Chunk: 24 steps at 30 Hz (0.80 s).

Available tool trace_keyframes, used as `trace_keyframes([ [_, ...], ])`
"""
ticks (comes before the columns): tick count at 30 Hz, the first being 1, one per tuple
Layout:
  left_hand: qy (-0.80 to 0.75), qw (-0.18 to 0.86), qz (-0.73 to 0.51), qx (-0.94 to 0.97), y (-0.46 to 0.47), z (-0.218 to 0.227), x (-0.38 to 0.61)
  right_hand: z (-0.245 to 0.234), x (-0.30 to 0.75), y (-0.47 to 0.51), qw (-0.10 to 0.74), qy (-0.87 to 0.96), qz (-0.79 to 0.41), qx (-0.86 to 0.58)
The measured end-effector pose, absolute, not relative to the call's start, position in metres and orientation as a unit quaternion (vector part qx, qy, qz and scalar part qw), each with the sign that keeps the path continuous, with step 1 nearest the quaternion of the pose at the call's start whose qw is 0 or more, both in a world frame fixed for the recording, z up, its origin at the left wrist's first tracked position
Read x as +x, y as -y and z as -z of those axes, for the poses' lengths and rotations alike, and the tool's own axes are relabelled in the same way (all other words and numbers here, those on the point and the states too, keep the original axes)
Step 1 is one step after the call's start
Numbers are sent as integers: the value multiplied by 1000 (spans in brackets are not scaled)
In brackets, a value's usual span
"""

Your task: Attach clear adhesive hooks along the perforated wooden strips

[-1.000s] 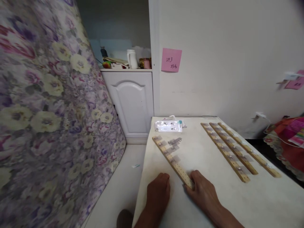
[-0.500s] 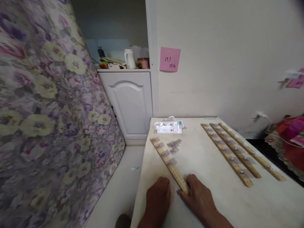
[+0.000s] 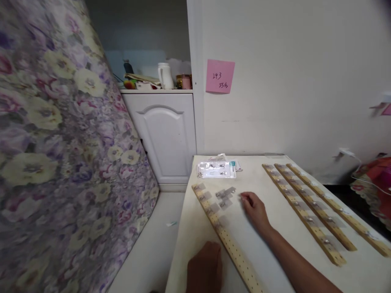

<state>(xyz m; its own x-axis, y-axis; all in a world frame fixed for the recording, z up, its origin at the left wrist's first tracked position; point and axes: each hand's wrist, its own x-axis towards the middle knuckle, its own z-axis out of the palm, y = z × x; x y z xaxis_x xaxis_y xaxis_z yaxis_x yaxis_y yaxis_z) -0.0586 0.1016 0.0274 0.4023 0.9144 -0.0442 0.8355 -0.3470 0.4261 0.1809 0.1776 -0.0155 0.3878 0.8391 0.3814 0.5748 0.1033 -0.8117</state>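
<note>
A long perforated wooden strip (image 3: 227, 240) lies slantwise on the white table (image 3: 275, 211), with small clear pouches holding metal bits fixed along its far end. My left hand (image 3: 205, 266) rests on the table beside the strip's near part, fingers curled down with nothing seen in them. My right hand (image 3: 254, 206) reaches forward across the table, its fingertips close to a few loose clear pouches (image 3: 225, 194) lying just right of the strip. The fingers are loosely bent and hold nothing visible.
Three more wooden strips (image 3: 308, 211) with pouches lie side by side at the right. A clear blister pack (image 3: 216, 169) sits at the table's far edge. A flowered mattress (image 3: 61, 154) leans at the left. A pink note (image 3: 220, 76) is stuck on the wall.
My right hand left the strip's near end and moved forward toward the loose pouches. The view shifted, so the strip now reaches nearer the bottom edge. My left hand stayed beside the strip.
</note>
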Motion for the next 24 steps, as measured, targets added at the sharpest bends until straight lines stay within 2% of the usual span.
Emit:
trace_keyframes([
  [10, -535, 212, -57, 815, -111, -20, -56, 12, 185, -229, 499, 560, -117, -651],
  [24, -526, 225, -143, 808, -99, -36, -54, -4, 190, -162, 466, 551, -103, -684],
])
